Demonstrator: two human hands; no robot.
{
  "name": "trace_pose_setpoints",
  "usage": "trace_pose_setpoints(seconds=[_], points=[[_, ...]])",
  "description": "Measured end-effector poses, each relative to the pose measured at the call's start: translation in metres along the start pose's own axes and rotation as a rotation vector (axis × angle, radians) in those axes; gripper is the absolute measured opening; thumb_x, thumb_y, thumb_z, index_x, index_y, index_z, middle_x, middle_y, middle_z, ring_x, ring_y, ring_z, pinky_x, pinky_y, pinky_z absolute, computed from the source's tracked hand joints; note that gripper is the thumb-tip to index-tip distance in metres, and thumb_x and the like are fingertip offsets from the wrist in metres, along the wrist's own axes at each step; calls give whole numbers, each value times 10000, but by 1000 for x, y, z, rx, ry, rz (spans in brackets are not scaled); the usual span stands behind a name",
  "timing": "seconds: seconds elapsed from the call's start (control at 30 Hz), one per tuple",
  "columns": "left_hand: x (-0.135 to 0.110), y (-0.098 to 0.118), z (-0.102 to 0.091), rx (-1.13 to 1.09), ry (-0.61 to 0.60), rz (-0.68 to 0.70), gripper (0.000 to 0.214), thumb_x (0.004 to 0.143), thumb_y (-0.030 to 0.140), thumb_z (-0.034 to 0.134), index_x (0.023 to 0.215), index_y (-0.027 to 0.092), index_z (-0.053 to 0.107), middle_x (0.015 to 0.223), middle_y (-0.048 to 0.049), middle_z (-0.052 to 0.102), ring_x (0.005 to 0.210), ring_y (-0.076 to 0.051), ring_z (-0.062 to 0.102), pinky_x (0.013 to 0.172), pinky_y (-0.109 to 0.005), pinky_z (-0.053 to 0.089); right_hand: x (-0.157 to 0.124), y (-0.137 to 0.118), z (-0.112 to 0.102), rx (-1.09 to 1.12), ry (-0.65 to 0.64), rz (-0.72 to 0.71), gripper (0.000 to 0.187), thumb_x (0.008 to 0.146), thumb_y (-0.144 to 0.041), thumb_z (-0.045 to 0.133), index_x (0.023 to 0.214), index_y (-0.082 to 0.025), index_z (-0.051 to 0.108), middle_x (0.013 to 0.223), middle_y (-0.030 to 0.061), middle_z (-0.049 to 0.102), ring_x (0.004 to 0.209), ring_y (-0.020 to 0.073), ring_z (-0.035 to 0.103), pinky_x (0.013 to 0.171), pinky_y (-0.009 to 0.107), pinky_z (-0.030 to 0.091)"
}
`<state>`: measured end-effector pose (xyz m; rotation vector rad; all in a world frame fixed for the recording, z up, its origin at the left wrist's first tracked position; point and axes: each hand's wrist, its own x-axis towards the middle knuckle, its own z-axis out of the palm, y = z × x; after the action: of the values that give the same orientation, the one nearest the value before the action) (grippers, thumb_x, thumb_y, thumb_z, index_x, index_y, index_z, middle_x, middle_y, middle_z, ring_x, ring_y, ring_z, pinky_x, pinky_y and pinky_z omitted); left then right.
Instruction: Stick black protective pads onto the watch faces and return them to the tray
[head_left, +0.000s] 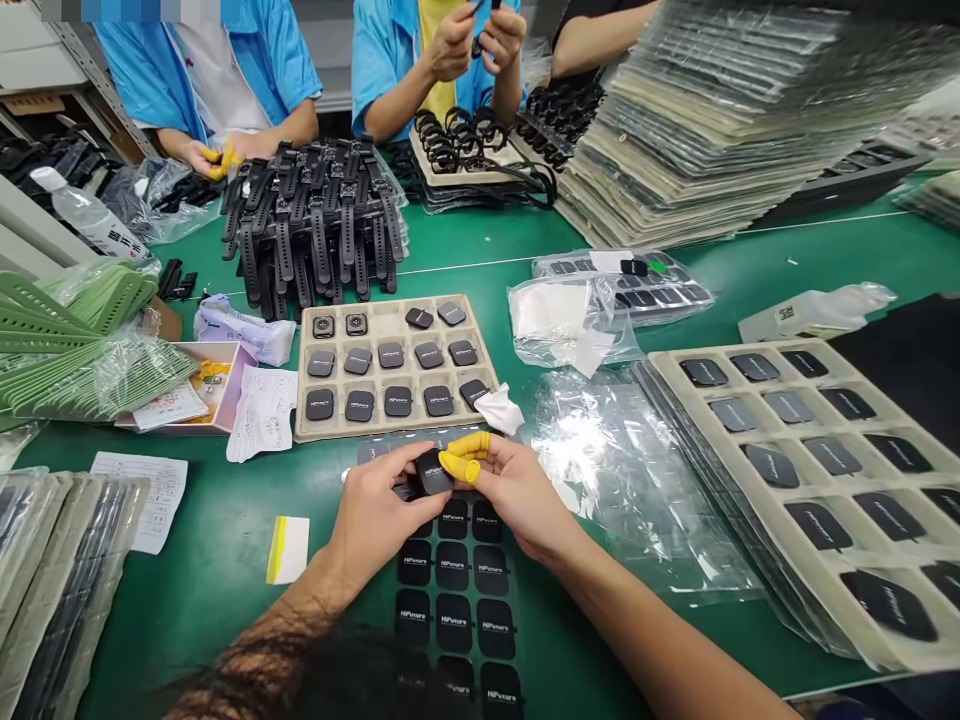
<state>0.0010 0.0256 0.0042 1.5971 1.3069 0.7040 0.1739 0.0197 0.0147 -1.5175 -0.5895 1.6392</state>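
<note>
Between the fingers of my left hand [379, 510] is a black square watch case [433, 474] with "HiFuture" printed on its face. My right hand [517, 485], with yellow finger cots [463, 460] on some fingers, pinches the upper right edge of the same watch case. Below both hands lies a sheet of black square "HiFuture" films [452, 567] in rows; its upper part is partly covered by my hands. Just beyond them a beige compartment tray [390, 430] holds several watch cases, two of them with a different, bare-looking side up. A crumpled white tissue [500, 408] touches the tray's right corner.
Stacked trays of watch cases [814, 455] stand at the right, beside clear plastic sheets [637, 490]. Black watch straps [315, 220] are heaped behind the tray. Green strips [90, 340] and a pink box [240, 385] lie left. Two people in blue sit opposite; a tall tray stack [675, 130] rises right.
</note>
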Motion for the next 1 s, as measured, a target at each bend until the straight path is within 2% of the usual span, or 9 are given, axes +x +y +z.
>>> trace_pose_setpoints(seconds=[0.37, 0.53, 0.6, 0.67, 0.77, 0.83, 0.9, 0.97, 1.0], points=[[1, 2, 0, -13, 0, -5, 442, 738, 182, 767, 1176, 209, 720, 1038, -26, 793, 890, -192, 768, 878, -320, 642, 1, 3, -2, -4, -6, 9, 382, 542, -320, 932, 847, -180, 751, 839, 33, 738, 816, 172, 685, 738, 260, 561], [2, 2, 0, -25, 18, 14, 437, 710, 193, 799, 1141, 220, 732, 969, -28, 800, 832, -202, 772, 848, -339, 660, 1, 5, -2, -101, -34, -25, 436, 594, -440, 900, 894, -179, 722, 868, 46, 729, 835, 178, 683, 768, 289, 567], [2, 1, 0, -46, 11, 11, 433, 713, 188, 795, 1140, 222, 733, 949, -25, 800, 821, -201, 772, 848, -346, 661, 0, 3, -8, -282, -13, -93, 502, 651, -504, 859, 1013, -193, 705, 920, 55, 715, 799, 175, 673, 741, 310, 570], [2, 1, 0, -88, -6, -4, 440, 719, 188, 792, 1153, 228, 730, 930, -18, 800, 817, -199, 770, 847, -352, 662, 0, 0, -17, -505, 113, -225, 577, 733, -542, 797, 1188, -218, 650, 1039, 77, 690, 730, 158, 643, 670, 321, 561], [2, 1, 0, -157, -23, -46, 465, 724, 211, 804, 1182, 226, 722, 914, -19, 798, 822, -201, 767, 866, -368, 659, 2, -8, -32, -698, 264, -561, 492, 904, -508, 627, 1320, -249, 579, 1194, 112, 623, 779, 165, 612, 682, 343, 558], [2, 2, -1, -218, -35, -78, 492, 713, 228, 822, 1193, 210, 717, 921, -31, 799, 842, -211, 768, 888, -379, 653, 2, -12, -37, -803, 100, -848, 431, 955, -472, 545, 1336, -275, 592, 1300, 124, 564, 960, 210, 603, 813, 390, 561], [1, 1, -1, -291, -54, -104, 506, 705, 215, 824, 1198, 197, 710, 936, -39, 801, 867, -225, 771, 890, -386, 652, 3, -14, -38, -990, -210, -1046, 431, 946, -474, 552, 1355, -348, 601, 1439, 96, 482, 1185, 271, 535, 976, 460, 512], [1, 1, -1, -340, -59, -111, 494, 710, 200, 814, 1192, 194, 708, 935, -41, 800, 874, -236, 773, 875, -396, 656, 3, -14, -37, -1192, -379, -1060, 452, 928, -476, 586, 1376, -425, 584, 1552, 46, 392, 1355, 327, 408, 1104, 534, 406], [1, 0, -1, -351, -52, -111, 489, 708, 199, 817, 1185, 198, 709, 931, -40, 800, 871, -239, 773, 870, -402, 658, 3, -13, -37, -1271, -341, -1018, 464, 929, -463, 591, 1391, -438, 571, 1582, 37, 362, 1400, 353, 352, 1138, 576, 352]])
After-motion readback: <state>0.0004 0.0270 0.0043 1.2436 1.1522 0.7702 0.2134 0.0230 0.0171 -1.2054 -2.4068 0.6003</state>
